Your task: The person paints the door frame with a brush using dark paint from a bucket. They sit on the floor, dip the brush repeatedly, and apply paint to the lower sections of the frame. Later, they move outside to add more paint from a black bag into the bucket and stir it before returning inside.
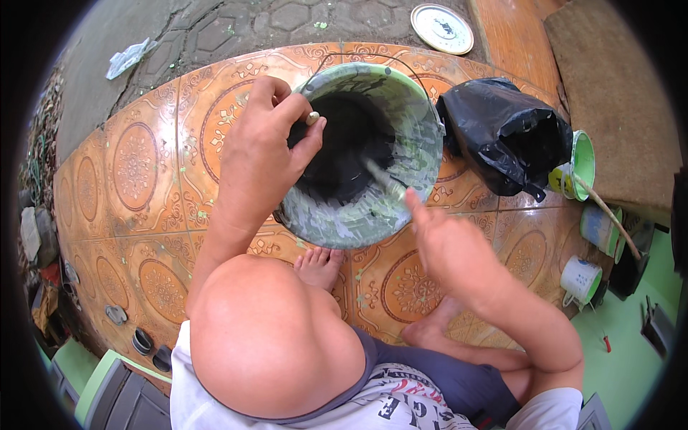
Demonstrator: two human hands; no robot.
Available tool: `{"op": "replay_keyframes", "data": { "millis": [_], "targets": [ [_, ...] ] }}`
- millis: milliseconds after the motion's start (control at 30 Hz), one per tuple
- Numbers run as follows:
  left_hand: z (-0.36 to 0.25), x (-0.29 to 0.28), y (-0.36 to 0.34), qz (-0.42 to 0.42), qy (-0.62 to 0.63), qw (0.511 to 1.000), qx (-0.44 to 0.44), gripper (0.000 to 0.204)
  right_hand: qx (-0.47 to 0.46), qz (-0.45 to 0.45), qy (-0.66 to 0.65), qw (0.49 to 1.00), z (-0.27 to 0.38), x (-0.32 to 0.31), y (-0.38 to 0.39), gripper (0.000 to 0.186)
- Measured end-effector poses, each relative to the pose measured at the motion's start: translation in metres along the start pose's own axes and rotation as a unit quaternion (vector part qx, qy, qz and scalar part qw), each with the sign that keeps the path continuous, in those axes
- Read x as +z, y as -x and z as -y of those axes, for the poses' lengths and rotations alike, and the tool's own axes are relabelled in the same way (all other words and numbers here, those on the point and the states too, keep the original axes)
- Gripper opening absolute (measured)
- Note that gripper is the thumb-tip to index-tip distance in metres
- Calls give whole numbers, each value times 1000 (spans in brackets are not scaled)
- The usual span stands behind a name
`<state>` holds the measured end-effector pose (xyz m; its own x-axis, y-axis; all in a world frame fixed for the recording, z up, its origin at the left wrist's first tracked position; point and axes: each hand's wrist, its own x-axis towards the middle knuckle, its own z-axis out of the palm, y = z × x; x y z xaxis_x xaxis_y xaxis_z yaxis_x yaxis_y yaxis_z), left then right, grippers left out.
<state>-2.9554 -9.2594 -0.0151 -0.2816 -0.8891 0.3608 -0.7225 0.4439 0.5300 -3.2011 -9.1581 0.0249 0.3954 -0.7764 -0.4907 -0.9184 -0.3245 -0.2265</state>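
Note:
A large bucket (419, 188) stands in front of me, its inside streaked with green and grey, with dark stuff at the bottom. At its left rim my left hand (269, 136) is closed, a small whitish stub (313, 118) pinched between the fingertips. Whether those fingers also grip the rim cannot be made out. My right hand (448, 244) is over the near right rim, closed on a pale stick-like tool (388, 180) that slants into the bucket. The tool's far end is smeared by motion, so its shape is unclear.
Right of the bucket lies an open black plastic bag (502, 129). Small paint-stained pails (582, 279) stand beyond it, one with a wooden stick (609, 215). A round lid (442, 29) lies at the back on paving. Orange patterned tiles (158, 287) cover the floor; my foot (319, 266) is near the bucket.

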Motion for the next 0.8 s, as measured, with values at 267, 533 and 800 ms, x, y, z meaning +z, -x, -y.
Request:
{"op": "replay_keyframes", "data": {
  "millis": [267,533,800],
  "targets": [
    [-5,0,-3,0,9,1000,-11,18,10,-46,-5,999,-12,0,-9,58],
    [-6,-3,-7,2,1,1000,-16,19,10,-53,-27,998,-6,0,-18,63],
    [-8,-7,-11,-14,-1,1000,-19,18,12,-30,-39,999,-7,-10,-16,60]
  ]
}}
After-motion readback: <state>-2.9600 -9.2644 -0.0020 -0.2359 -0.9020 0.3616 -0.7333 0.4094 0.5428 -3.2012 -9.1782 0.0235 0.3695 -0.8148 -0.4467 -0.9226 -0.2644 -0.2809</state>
